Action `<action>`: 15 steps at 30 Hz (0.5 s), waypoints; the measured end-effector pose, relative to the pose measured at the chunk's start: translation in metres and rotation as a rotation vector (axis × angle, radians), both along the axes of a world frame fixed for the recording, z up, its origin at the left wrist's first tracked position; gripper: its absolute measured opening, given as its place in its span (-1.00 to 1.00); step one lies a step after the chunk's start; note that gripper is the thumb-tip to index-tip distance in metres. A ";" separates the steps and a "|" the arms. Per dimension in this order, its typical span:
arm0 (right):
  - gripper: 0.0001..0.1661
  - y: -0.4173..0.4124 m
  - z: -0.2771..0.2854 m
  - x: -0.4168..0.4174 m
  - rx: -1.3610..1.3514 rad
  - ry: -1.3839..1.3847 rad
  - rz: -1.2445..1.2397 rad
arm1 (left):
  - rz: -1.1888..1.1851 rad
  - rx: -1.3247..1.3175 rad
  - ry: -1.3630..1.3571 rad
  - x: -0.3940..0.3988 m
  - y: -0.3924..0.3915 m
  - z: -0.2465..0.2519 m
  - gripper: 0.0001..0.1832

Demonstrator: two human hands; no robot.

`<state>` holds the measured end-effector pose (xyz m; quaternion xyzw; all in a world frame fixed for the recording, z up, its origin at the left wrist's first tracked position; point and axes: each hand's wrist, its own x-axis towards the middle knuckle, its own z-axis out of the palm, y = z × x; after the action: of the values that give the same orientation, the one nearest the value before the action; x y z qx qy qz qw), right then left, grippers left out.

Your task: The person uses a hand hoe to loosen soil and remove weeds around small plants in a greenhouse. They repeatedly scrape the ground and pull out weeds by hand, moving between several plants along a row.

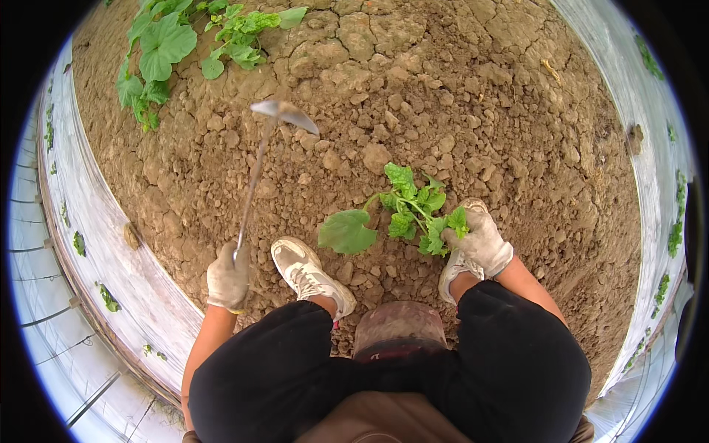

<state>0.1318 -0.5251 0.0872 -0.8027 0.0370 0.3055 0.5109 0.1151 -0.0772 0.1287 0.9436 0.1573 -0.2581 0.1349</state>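
Observation:
My gloved left hand [228, 277] is closed around the thin shaft of a hand hoe [256, 177]. The hoe's metal blade [283, 113] is lifted at the far end, slightly blurred, over the broken soil. In front of my right shoe, my gloved right hand [481, 241] pinches the stem end of a leafy green vine plant [412, 207]. One broad leaf [348, 231] of that plant spreads to the left, between my shoes. The fingertips of my right hand are partly hidden by leaves.
Cracked, cloddy soil [382, 111] stretches ahead. Larger vine plants [166, 50] grow at the upper left. Plastic film strips [127, 221] with seedlings border both sides. I sit on a round stool [400, 326] between my white shoes [302, 268].

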 end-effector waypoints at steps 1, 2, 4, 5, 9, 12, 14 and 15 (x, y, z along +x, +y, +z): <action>-0.74 -0.001 -0.001 0.002 -0.007 0.051 0.011 | 0.046 -0.069 -0.140 -0.006 0.004 0.006 -0.66; -0.72 -0.001 -0.001 0.003 0.009 0.031 0.018 | -0.130 0.007 -0.178 -0.014 0.003 -0.017 -0.69; -0.71 0.001 -0.009 0.000 0.040 0.022 0.005 | -0.463 0.198 -0.302 -0.013 -0.018 -0.040 -0.75; -0.71 0.001 -0.014 -0.001 0.054 0.018 -0.002 | -0.174 -0.034 0.237 -0.013 -0.048 -0.040 -0.61; -0.73 0.004 -0.004 0.001 -0.004 -0.192 0.072 | -0.364 -0.178 0.308 0.004 -0.050 -0.078 -0.57; -0.74 0.001 0.005 0.008 0.027 -0.005 0.026 | -0.479 -0.072 -0.052 -0.009 -0.018 -0.074 -0.63; -0.74 -0.004 0.007 0.003 -0.029 -0.071 0.061 | -0.278 -0.155 -0.160 -0.016 -0.011 -0.071 -0.57; -0.75 -0.003 0.005 0.002 0.008 -0.009 0.017 | -0.214 -0.117 0.080 -0.002 -0.028 -0.065 -0.56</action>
<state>0.1338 -0.5285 0.0925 -0.8022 0.0269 0.3064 0.5117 0.1133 -0.1056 0.0639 0.9346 0.0456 -0.3171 0.1548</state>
